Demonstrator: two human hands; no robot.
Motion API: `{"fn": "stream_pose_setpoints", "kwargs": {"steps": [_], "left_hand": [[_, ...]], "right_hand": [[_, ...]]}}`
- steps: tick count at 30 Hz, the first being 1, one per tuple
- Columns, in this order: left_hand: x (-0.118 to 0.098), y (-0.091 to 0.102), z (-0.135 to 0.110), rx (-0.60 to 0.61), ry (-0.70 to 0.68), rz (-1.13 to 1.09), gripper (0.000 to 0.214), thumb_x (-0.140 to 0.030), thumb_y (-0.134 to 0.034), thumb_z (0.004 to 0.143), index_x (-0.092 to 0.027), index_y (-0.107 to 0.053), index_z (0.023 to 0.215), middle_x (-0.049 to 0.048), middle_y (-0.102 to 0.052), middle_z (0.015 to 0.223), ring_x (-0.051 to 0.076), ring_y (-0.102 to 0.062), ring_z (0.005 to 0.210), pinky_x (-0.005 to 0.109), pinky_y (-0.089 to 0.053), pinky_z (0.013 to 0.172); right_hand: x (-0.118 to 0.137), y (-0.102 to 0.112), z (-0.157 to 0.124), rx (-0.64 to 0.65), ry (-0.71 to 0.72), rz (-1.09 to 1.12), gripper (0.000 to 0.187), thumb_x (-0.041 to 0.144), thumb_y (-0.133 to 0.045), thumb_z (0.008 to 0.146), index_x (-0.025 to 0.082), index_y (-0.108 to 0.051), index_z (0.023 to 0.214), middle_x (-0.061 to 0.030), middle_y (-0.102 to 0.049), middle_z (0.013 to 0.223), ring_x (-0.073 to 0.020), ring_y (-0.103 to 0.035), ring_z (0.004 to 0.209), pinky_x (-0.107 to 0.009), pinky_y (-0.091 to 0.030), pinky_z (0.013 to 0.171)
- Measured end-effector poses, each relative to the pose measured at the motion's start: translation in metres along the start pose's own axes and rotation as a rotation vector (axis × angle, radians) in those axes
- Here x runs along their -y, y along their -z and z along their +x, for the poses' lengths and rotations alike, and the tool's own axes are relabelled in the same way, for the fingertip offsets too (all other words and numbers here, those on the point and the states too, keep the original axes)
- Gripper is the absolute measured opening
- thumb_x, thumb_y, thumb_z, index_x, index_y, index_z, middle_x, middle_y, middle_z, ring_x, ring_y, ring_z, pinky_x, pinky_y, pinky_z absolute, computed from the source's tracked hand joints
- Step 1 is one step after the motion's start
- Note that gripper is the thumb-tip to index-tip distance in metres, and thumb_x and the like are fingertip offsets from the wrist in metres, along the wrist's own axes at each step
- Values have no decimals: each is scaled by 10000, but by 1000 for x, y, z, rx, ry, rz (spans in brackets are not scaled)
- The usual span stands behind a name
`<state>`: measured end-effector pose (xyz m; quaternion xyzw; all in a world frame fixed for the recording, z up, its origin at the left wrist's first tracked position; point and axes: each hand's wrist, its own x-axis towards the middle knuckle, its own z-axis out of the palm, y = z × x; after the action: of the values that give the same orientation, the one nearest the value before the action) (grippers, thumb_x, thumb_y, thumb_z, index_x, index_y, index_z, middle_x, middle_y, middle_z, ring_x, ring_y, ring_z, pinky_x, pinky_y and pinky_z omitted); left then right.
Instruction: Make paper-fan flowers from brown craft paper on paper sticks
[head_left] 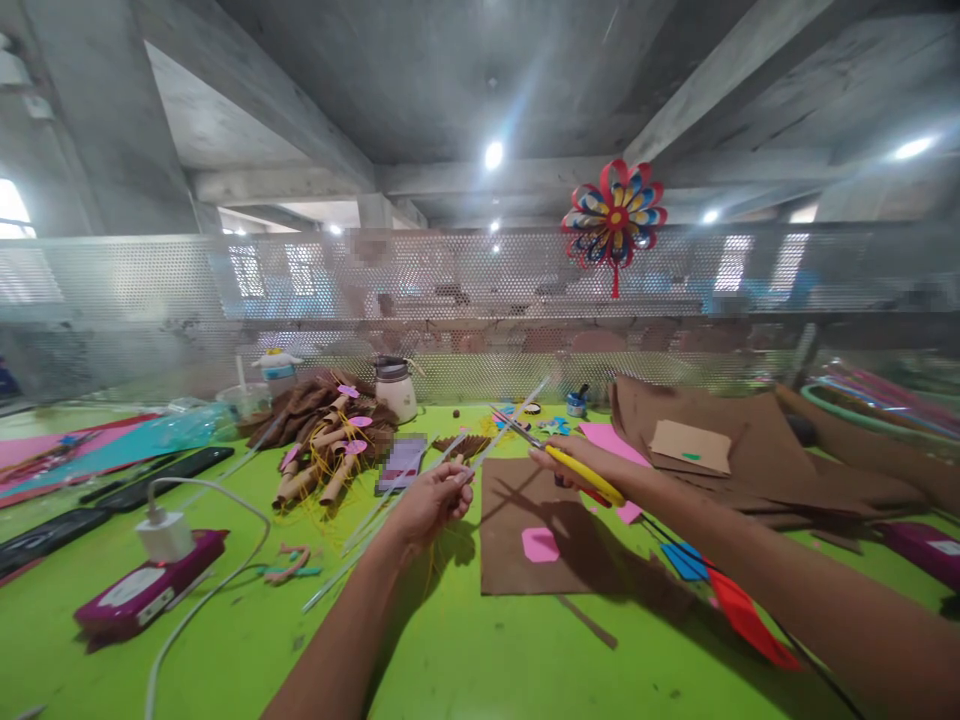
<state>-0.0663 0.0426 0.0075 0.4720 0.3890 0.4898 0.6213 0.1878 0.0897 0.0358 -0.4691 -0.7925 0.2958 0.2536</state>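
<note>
My left hand [433,502] is closed, pinching a thin whitish, see-through strip [491,447] that slants up and away to the right. In my right hand [571,460] is a pair of scissors [585,474] with yellow handles, its blades pointing up and left. The blades cross the strip in this view; whether they touch it I cannot tell. Below both hands lies a square brown sheet [506,560] with a pink octagonal paper piece [541,545] on it. More pale strips [330,585] lie under and beside my left forearm.
Rolled brown tubes [337,478] with yellow strings and pink tags pile up at left, near a jug [395,388]. Brown sheets [675,485] are stacked at right. A purple power strip [150,590] with a white cable sits front left. A paper flower [615,215] hangs on the mesh divider.
</note>
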Motion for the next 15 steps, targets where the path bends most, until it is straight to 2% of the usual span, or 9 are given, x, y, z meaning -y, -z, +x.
{"fn": "stream_pose_setpoints", "kwargs": {"steps": [4, 9, 15], "left_hand": [[0, -1, 0, -6, 3, -1, 288, -284, -736, 702, -122, -530, 820, -21, -571, 568, 33, -479, 449, 123, -350, 444], [-2, -2, -1, -20, 9, 7, 270, -276, -727, 708, -123, -531, 812, -21, -566, 557, 35, -474, 446, 125, -340, 438], [0, -2, 1, -34, 18, 32, 189, -233, -679, 751, -121, -544, 821, -18, -563, 557, 38, -468, 439, 129, -344, 434]], "right_hand": [[-8, -1, 4, -17, 18, -49, 349, 514, -539, 781, 184, -474, 685, 31, -463, 568, -84, -416, 445, -201, -339, 417], [-6, 1, 4, -57, 56, -155, 309, 483, -515, 795, 186, -487, 713, 29, -471, 555, -100, -443, 461, -206, -343, 430], [-11, -7, 10, -147, 108, -277, 314, 367, -552, 736, 181, -424, 518, 33, -410, 464, -86, -342, 434, -214, -264, 417]]}}
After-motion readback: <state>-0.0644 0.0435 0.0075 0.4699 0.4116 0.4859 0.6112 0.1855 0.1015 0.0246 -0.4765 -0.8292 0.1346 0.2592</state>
